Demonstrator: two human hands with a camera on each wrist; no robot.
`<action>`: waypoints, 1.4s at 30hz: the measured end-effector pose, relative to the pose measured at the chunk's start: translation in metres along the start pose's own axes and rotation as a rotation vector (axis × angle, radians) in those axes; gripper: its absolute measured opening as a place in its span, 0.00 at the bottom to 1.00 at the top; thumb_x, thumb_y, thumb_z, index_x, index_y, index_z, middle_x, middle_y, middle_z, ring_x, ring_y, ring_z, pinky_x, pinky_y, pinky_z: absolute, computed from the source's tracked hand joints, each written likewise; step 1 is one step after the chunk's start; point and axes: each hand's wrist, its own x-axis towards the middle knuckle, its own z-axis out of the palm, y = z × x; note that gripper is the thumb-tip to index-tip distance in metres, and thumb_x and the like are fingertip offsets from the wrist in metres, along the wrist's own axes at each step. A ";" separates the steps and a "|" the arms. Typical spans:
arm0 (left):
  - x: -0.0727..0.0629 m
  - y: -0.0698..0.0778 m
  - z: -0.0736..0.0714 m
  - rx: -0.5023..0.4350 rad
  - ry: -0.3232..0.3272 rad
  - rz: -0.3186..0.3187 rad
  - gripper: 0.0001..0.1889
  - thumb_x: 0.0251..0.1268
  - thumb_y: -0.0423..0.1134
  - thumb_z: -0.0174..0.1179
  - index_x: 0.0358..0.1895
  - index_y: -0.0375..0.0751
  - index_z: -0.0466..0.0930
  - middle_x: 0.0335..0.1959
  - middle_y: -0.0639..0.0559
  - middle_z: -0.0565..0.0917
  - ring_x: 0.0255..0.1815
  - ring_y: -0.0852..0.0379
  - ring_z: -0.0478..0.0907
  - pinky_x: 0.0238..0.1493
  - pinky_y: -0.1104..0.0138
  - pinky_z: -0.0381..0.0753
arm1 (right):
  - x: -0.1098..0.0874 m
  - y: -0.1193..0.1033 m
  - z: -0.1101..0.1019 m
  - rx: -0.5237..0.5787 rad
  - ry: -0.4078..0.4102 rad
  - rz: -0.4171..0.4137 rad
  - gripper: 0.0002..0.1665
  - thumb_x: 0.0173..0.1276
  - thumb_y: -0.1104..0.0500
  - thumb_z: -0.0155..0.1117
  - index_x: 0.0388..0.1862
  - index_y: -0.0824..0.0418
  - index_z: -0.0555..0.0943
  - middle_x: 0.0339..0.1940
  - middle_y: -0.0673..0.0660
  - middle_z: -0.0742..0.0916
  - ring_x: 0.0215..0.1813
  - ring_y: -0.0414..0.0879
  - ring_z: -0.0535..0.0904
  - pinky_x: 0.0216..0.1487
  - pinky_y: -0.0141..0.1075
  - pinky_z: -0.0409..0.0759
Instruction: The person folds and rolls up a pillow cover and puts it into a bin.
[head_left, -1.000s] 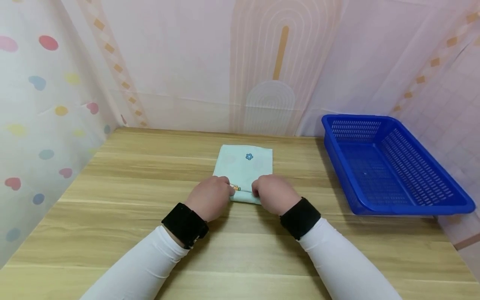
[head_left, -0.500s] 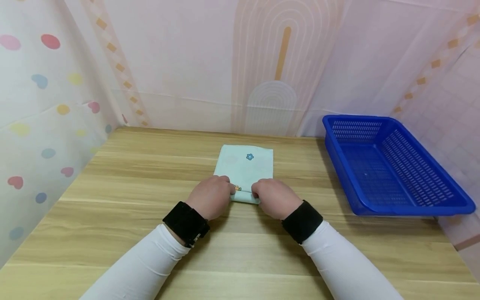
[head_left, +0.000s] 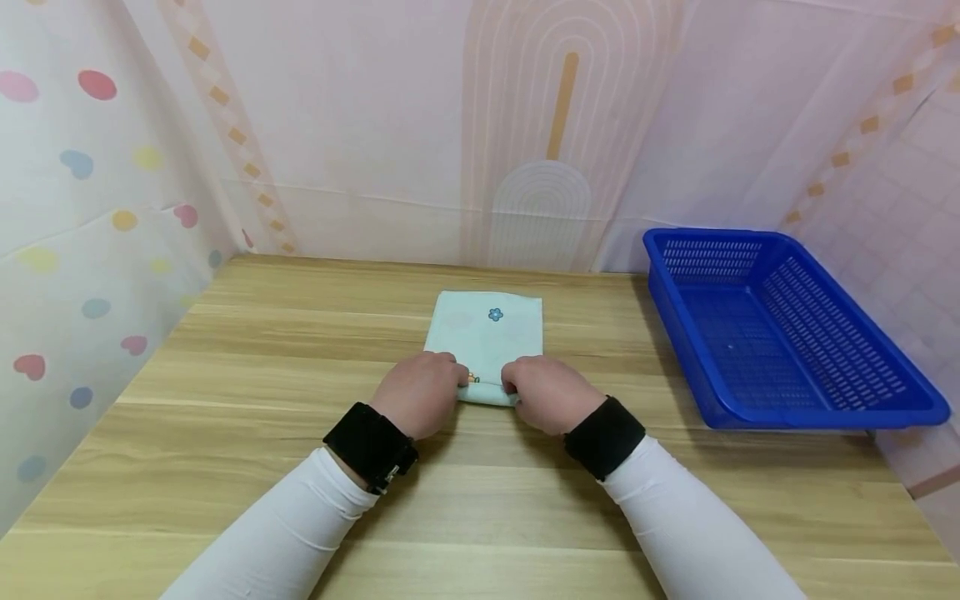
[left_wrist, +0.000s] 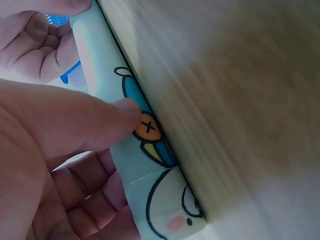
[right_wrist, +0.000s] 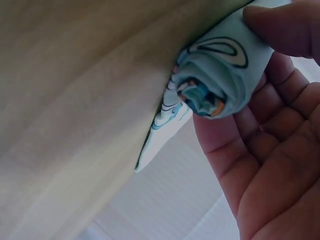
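Observation:
A pale mint cloth with a small blue flower print lies flat on the wooden table, its near edge rolled into a tube. My left hand grips the left end of the roll; in the left wrist view its thumb presses on the printed cloth, fingers curled behind. At the other end, my right hand holds the roll between thumb and fingers. The right wrist view shows the spiral end of the rolled cloth, several layers thick, with the unrolled part flat beyond it.
A blue plastic basket with slotted walls stands to the right on the wooden table. Behind the table hangs a pale pink patterned curtain, and a dotted curtain hangs along the left side.
Both hands stay on the roll at almost the same place. The right hand has dropped very slightly toward the near side since a second ago; the cloth looks nearly unchanged.

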 end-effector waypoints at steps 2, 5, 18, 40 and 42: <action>0.000 -0.002 0.000 -0.011 -0.006 -0.001 0.14 0.64 0.22 0.59 0.39 0.45 0.89 0.34 0.52 0.85 0.33 0.53 0.79 0.37 0.62 0.82 | 0.000 0.003 -0.001 0.025 -0.012 -0.006 0.09 0.67 0.70 0.68 0.41 0.58 0.83 0.39 0.52 0.87 0.38 0.45 0.77 0.47 0.39 0.81; 0.000 -0.003 -0.001 -0.037 -0.026 -0.015 0.15 0.63 0.21 0.59 0.41 0.45 0.88 0.37 0.51 0.87 0.35 0.52 0.80 0.40 0.60 0.83 | 0.000 0.007 -0.002 0.063 -0.027 -0.018 0.07 0.70 0.68 0.66 0.43 0.57 0.82 0.40 0.51 0.86 0.39 0.45 0.78 0.48 0.39 0.81; 0.006 -0.010 -0.001 -0.155 -0.112 -0.093 0.15 0.66 0.21 0.55 0.42 0.48 0.80 0.34 0.54 0.84 0.32 0.54 0.76 0.38 0.63 0.79 | 0.004 0.014 -0.008 0.153 -0.104 0.008 0.03 0.78 0.62 0.63 0.46 0.56 0.81 0.42 0.51 0.85 0.42 0.45 0.78 0.50 0.39 0.78; 0.009 -0.004 -0.002 -0.123 -0.085 -0.034 0.17 0.67 0.19 0.54 0.46 0.43 0.86 0.44 0.50 0.83 0.44 0.52 0.81 0.51 0.60 0.83 | 0.018 0.022 -0.013 0.264 -0.158 0.145 0.06 0.75 0.58 0.69 0.35 0.54 0.87 0.33 0.48 0.86 0.36 0.44 0.76 0.39 0.34 0.74; 0.006 -0.001 -0.003 -0.077 -0.052 0.001 0.17 0.66 0.18 0.56 0.43 0.43 0.87 0.42 0.50 0.84 0.43 0.52 0.81 0.49 0.61 0.83 | 0.018 0.022 -0.013 0.271 -0.160 0.151 0.06 0.74 0.58 0.70 0.34 0.53 0.88 0.34 0.47 0.87 0.36 0.43 0.76 0.39 0.34 0.74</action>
